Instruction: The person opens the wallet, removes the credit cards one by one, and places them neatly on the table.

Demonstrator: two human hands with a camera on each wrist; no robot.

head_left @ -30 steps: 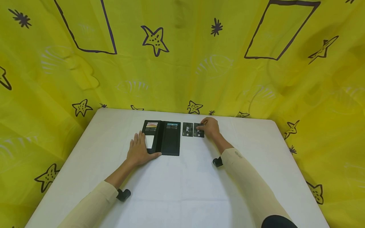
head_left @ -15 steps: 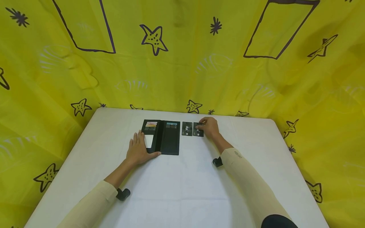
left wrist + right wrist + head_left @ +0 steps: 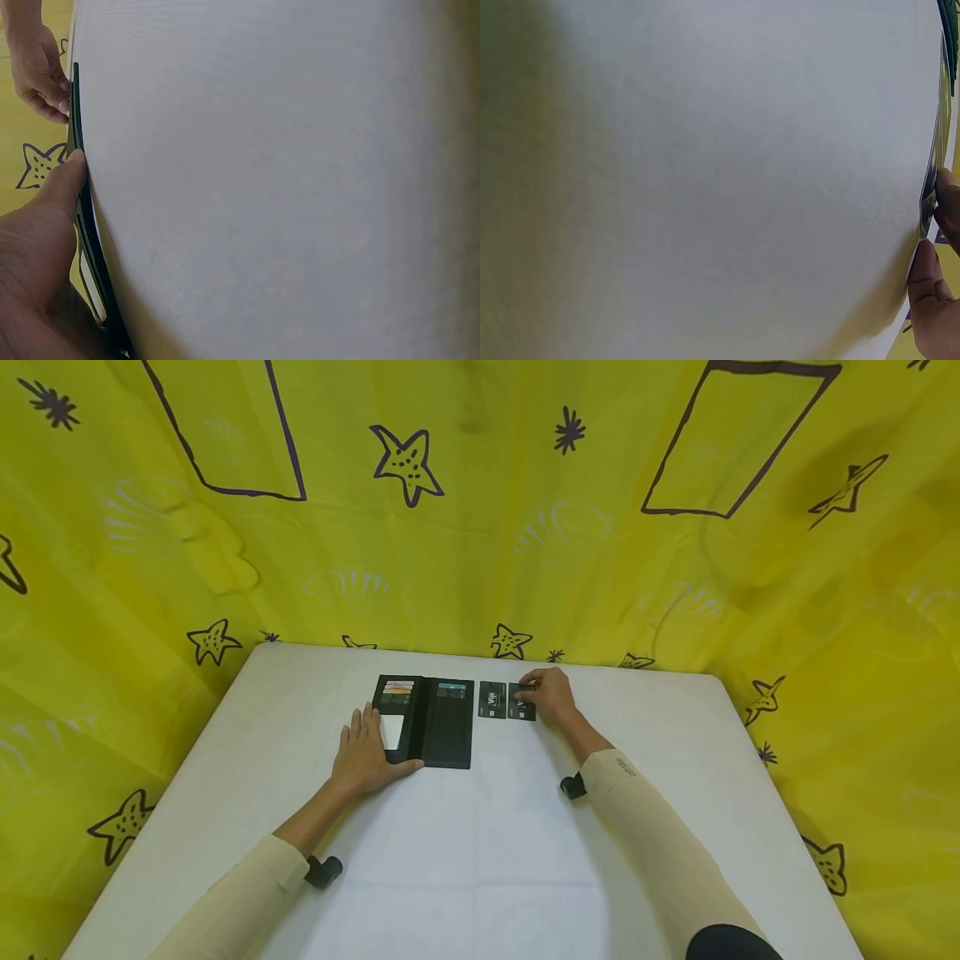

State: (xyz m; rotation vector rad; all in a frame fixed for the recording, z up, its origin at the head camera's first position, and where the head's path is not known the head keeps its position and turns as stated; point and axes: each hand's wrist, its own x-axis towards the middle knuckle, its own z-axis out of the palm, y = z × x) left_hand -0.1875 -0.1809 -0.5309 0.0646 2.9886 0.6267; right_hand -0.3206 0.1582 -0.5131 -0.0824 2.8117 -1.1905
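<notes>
A dark wallet (image 3: pixel 447 735) lies unfolded on the white table, with several cards in its upper slots and a white card (image 3: pixel 392 732) lower on its left half. My left hand (image 3: pixel 362 762) rests along the wallet's left side, fingers straight, thumb on its lower edge. Right of the wallet lie two black cards marked "Vip", side by side with a narrow gap: the left card (image 3: pixel 492 700) is untouched. With thumb and fingertips, my right hand (image 3: pixel 553 695) pinches the right card (image 3: pixel 522 710), covering its upper right part. In the right wrist view those fingers (image 3: pixel 924 266) are at the card's end.
The white table (image 3: pixel 480 843) has its far edge just behind the wallet and cards. Beyond it hangs a yellow curtain (image 3: pixel 465 543) with starfish drawings. Small black devices sit at both wrists.
Almost nothing moves. The left hand, wallet and cards stay in place, and the right fingers shift only slightly at the right card.
</notes>
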